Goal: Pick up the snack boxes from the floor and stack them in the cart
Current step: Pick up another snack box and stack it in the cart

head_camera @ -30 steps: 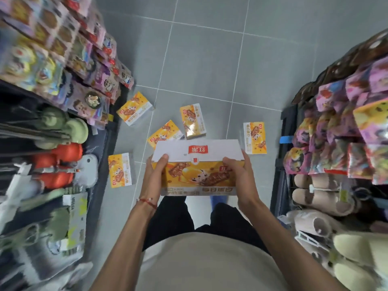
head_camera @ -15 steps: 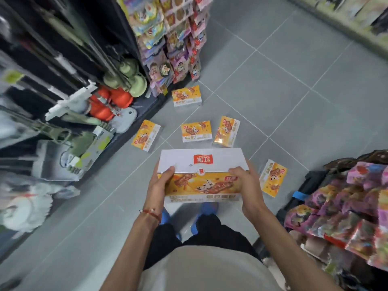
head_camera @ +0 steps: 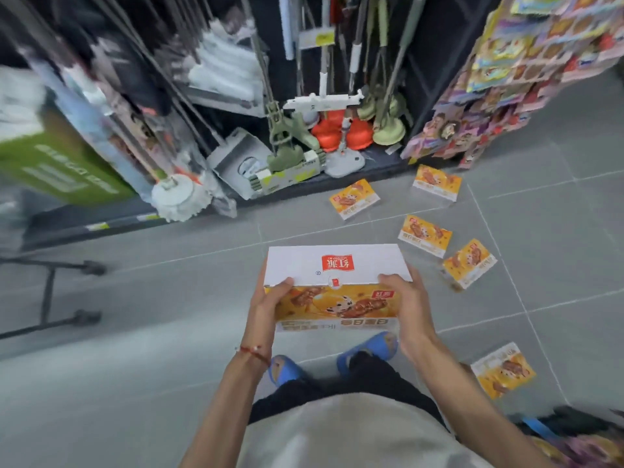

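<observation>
1. The left hand (head_camera: 270,309) has its grip closed on the left end of the large snack box (head_camera: 337,288), thumb on the white top.
2. The right hand (head_camera: 410,309) has its grip closed on the right end of the same box, fingers wrapped around the side.
3. The box is held level in front of the body, above the blue slippers (head_camera: 368,349) and the grey tiled floor (head_camera: 169,332).
4. Five small snack boxes lie on the floor to the right: two far ones (head_camera: 354,198) (head_camera: 437,182) near the shelf base, two (head_camera: 424,235) (head_camera: 469,263) just right of the held box, and one near (head_camera: 503,369) beside the right forearm.
5. Mops and plungers (head_camera: 332,130) hang on the far shelf; a black wheeled frame (head_camera: 50,292) stands at the left.
</observation>
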Available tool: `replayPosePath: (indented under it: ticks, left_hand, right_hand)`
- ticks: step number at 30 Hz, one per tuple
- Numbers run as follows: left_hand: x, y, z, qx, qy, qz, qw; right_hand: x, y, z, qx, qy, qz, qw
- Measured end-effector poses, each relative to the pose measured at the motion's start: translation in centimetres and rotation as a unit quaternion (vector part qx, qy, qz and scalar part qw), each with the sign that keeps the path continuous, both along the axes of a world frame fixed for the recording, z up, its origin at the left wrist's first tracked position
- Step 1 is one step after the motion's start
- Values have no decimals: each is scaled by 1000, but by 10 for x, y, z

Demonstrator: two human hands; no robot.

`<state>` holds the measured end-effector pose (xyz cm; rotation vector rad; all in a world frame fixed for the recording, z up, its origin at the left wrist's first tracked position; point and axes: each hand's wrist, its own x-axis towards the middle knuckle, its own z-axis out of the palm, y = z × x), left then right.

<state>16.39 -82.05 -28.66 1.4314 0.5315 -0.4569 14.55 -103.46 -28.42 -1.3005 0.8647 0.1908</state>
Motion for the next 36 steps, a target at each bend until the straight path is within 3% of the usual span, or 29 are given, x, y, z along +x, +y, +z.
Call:
replayPosePath:
  ticks: [6,14,25,36]
  left_hand:
    - [-51,147,-4,2,0,128,992]
    - [-108,287,-3,9,-18,298,954]
    - [-128,455,-2,47,14,486,872]
    - [-124,638,24,61,16,601,797]
  right_hand:
    - [-8,148,-9,16,0,125,992]
    - [14,312,-12,26,-13,301,953]
    - [59,538,-20,45,-2,479,877]
    - [87,763,1,39,-19,607,793]
